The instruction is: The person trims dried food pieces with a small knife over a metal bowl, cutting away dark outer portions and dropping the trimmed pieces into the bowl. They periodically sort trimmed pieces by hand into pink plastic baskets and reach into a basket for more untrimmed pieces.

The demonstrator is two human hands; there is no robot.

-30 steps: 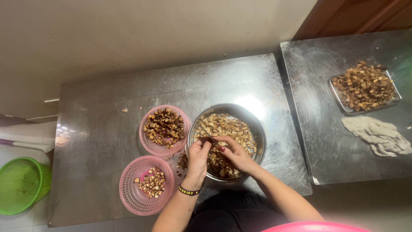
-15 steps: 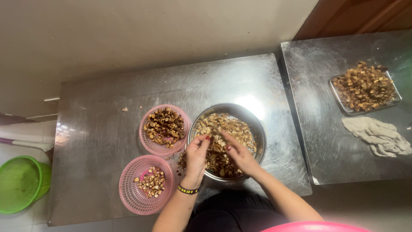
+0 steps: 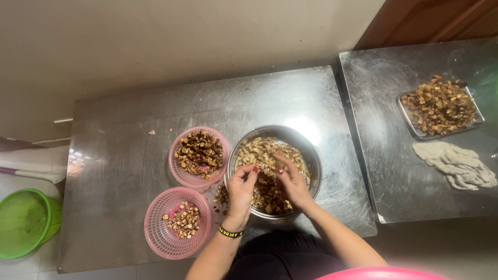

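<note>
Two steel tables [image 3: 129, 171] are set side by side against a pale wall, with a narrow seam between them; on the nearer one a round metal bowl [image 3: 311, 155] of chopped brown pieces is placed right at the front edge, evidently so that both hands can work in it without stretching; the left hand [image 3: 241, 193] is held over the bowl's near-left rim with its fingertips pinched together on what seems to be a single small piece, though the piece itself is too small to be made out; the right hand [image 3: 291, 182] is laid in the pile [image 3: 264, 150] with fingers curled loosely, and whether anything is gripped by it cannot be told. Just left of the bowl two pink baskets are kept within easy reach; the far basket [image 3: 176, 166] is filled with darker bits and the near basket [image 3: 155, 238] is only thinly covered with paler ones, which suggests that the pieces are being kept apart by kind. On the second table a metal tray [image 3: 480, 122] heaped with similar pieces is set well apart, beside a crumpled grey cloth [image 3: 456, 165]. A green tub [image 3: 23, 223] is cut off at the left edge; a pink rim [image 3: 381, 274] is cut off at the bottom; the person's body is mostly hidden.
</note>
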